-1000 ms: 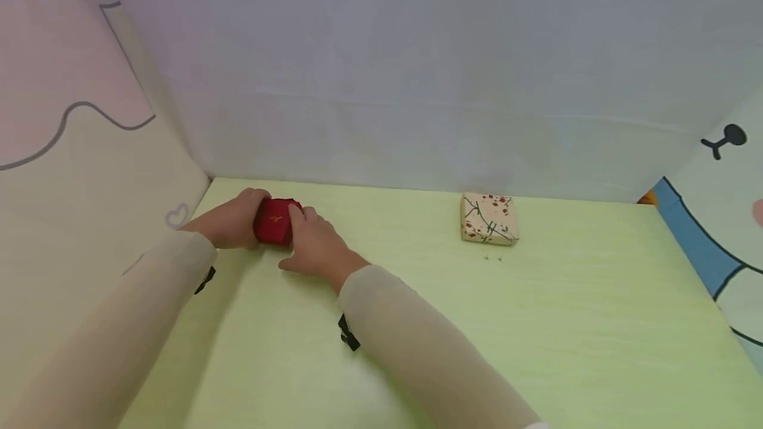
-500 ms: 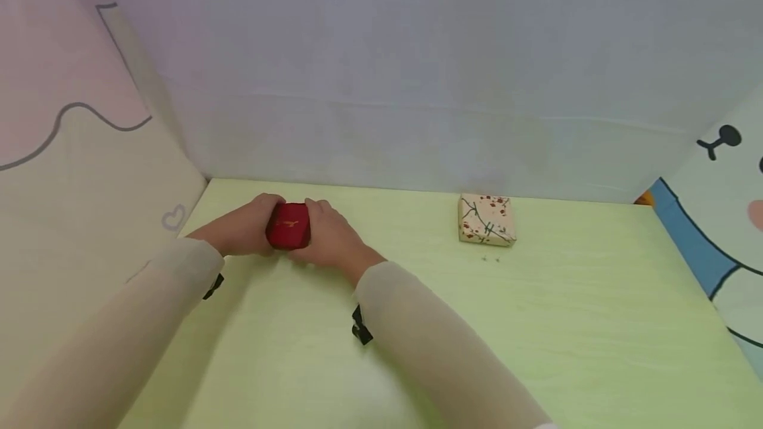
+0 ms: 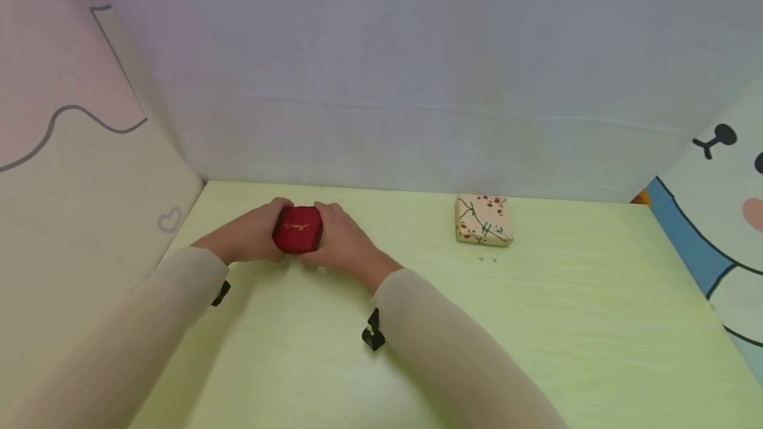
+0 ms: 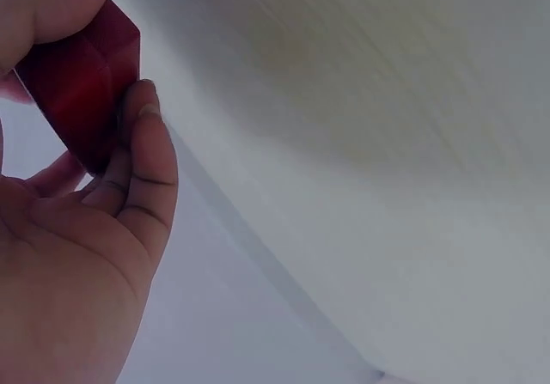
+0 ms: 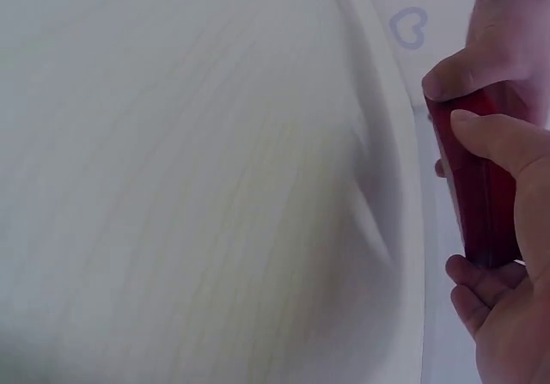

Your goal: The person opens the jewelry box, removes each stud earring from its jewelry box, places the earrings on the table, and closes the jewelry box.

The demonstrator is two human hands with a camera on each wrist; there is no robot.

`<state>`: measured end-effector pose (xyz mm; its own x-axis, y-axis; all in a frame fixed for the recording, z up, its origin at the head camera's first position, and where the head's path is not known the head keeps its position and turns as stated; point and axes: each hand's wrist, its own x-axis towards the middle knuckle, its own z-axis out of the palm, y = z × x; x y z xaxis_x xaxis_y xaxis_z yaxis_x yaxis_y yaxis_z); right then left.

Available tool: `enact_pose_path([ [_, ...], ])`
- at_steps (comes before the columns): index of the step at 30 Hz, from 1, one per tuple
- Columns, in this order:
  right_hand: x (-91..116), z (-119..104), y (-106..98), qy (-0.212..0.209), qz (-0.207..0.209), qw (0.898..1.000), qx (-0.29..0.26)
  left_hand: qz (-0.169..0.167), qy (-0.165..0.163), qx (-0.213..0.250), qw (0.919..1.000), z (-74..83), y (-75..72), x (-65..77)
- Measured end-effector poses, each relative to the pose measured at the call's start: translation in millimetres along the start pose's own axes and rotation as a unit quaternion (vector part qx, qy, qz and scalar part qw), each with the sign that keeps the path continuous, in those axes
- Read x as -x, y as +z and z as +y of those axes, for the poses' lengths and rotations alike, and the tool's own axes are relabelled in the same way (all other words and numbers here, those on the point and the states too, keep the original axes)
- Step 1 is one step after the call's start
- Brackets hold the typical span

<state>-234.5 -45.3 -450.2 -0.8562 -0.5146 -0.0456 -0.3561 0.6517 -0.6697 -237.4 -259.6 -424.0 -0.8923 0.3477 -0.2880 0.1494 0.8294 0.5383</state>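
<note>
A small red jewellery box with gold script on its lid is held at the left rear of the table. My left hand grips its left side, and my right hand grips its right side. The left wrist view shows the red box between the left thumb and curled fingers. Both thumbs press on one face of the box in the right wrist view. Its lid looks closed, and it appears lifted off the surface. The hands cover parts of its sides.
A cream box with red flowers and dark branches lies at the rear right of the centre. The light green table meets a pale cloth wall behind, with printed cloth at both sides.
Both hands and the red box have moved a little right and toward me. The right fingers have settled round the box's right side. The floral box stays where it was.
</note>
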Motion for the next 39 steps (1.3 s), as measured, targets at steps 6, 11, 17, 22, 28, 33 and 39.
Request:
enact_pose_path([
  [6, 19.6, 9.3, -12.4, 0.026, 0.005, 0.998, -0.049, -0.001, 0.006, 0.060, 0.9982, 10.0, 15.3, -0.4],
  [11, 44.2, 19.6, -27.8, 0.040, 0.015, 0.995, -0.091, 0.019, 0.021, 0.106, 0.9940, 28.1, 36.6, 2.0],
  [17, 73.4, 37.5, -42.4, 0.036, 0.029, 0.995, -0.090, 0.047, 0.035, 0.141, 0.9883, 56.6, 62.4, 6.1],
  [22, 95.1, 50.5, -49.9, 0.028, 0.046, 0.995, -0.082, 0.069, 0.063, 0.152, 0.9839, 76.5, 81.7, 9.8],
  [28, 113.8, 57.5, -59.8, 0.006, 0.071, 0.995, -0.067, 0.092, 0.084, 0.185, 0.9747, 94.2, 98.2, 11.2],
  [33, 127.3, 61.9, -69.7, 0.007, 0.100, 0.994, -0.049, 0.116, 0.103, 0.249, 0.9560, 108.3, 111.4, 7.4],
  [39, 140.1, 72.6, -76.4, 0.010, 0.122, 0.992, -0.028, 0.169, 0.106, 0.286, 0.9372, 124.5, 134.3, 6.2],
])
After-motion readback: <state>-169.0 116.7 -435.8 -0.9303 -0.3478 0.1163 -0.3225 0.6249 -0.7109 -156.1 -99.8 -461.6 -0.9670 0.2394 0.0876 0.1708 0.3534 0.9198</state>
